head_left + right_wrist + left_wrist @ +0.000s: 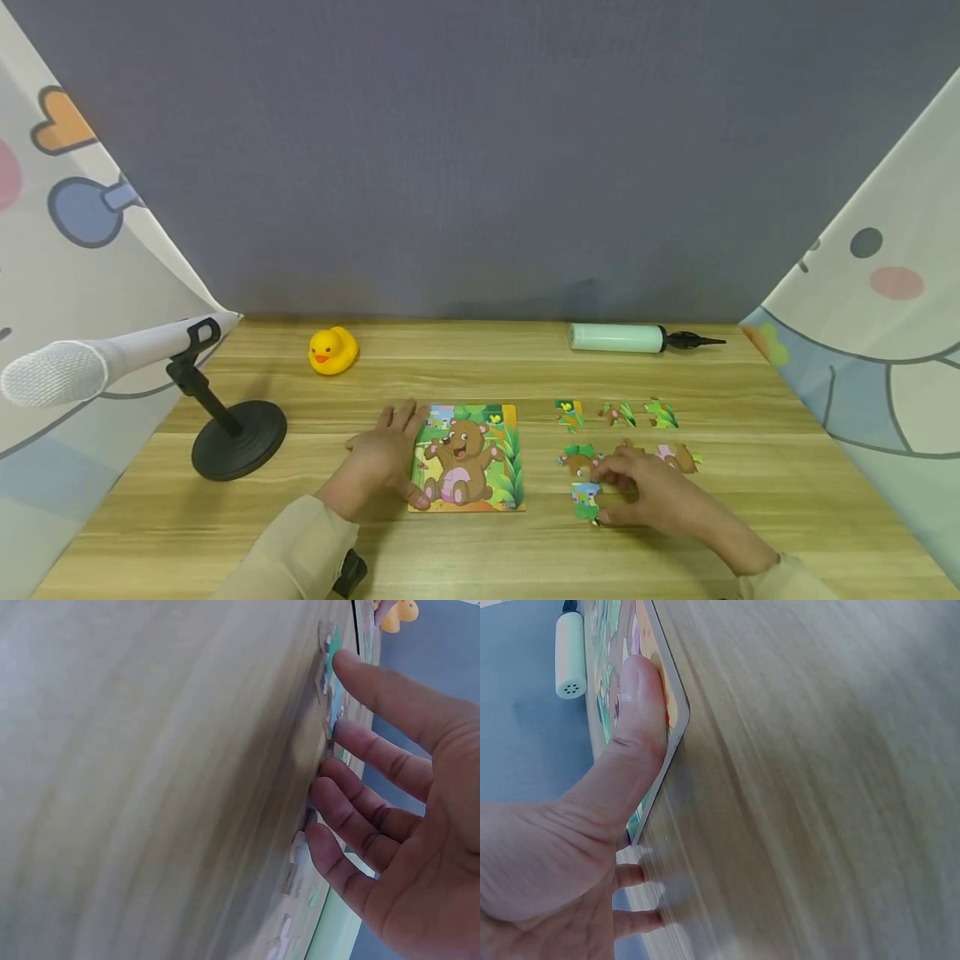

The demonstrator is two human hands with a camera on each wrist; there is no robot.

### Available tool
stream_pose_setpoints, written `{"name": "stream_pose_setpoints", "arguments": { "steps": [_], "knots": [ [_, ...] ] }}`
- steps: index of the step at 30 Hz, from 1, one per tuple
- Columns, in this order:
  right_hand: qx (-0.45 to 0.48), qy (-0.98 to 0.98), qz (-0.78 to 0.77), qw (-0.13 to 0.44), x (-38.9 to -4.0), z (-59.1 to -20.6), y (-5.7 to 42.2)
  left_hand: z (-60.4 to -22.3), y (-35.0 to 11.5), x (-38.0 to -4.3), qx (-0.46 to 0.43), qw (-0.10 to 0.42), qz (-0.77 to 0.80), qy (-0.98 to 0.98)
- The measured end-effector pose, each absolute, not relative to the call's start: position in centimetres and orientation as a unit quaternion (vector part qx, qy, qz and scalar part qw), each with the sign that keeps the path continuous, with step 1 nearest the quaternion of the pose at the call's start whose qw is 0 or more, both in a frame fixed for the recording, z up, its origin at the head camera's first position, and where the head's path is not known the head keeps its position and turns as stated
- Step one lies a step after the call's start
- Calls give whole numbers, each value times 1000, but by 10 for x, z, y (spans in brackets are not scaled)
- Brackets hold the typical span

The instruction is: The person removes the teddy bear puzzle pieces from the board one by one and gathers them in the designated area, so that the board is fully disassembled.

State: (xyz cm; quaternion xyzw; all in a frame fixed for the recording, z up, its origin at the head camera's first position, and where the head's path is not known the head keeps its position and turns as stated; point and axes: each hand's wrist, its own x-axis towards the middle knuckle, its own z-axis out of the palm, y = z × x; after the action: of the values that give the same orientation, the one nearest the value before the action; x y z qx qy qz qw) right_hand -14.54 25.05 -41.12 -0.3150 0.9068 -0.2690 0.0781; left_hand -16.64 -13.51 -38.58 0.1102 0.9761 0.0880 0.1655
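My left hand (384,454) lies spread at the left edge of a square puzzle board (465,458) with a cartoon bear picture. Its thumb rests on the board's lower left corner, while other fingertips touch the table, as the left wrist view shows. To the right, my right hand (648,492) pinches a blue and green puzzle piece (585,498) by its edges, low over the table, between thumb and index finger. In the right wrist view the piece (334,690) spans between those two fingertips. Just behind it lies a puzzle piece with the bear's face (579,467).
Three loose pieces (567,413) lie in a row farther back; brown and pink ones (678,458) lie beyond the right hand. A yellow rubber duck (333,350) and a white hand pump (618,337) stand near the back wall. A microphone on a black stand (238,440) is at left.
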Motion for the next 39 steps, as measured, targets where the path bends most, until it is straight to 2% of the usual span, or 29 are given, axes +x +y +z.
{"name": "stream_pose_setpoints", "arguments": {
  "steps": [7, 26, 39],
  "knots": [
    [-307, 903, -288, 82, -152, -403, 240, -387, -136, -167, 110, 168, 96, 975],
    [-314, 883, -329, 113, -165, -394, 175, -388, -135, -168, 111, 168, 81, 976],
    [-297, 890, -332, 92, -174, -400, 125, -390, -135, -169, 109, 171, 69, 977]
  ]
}}
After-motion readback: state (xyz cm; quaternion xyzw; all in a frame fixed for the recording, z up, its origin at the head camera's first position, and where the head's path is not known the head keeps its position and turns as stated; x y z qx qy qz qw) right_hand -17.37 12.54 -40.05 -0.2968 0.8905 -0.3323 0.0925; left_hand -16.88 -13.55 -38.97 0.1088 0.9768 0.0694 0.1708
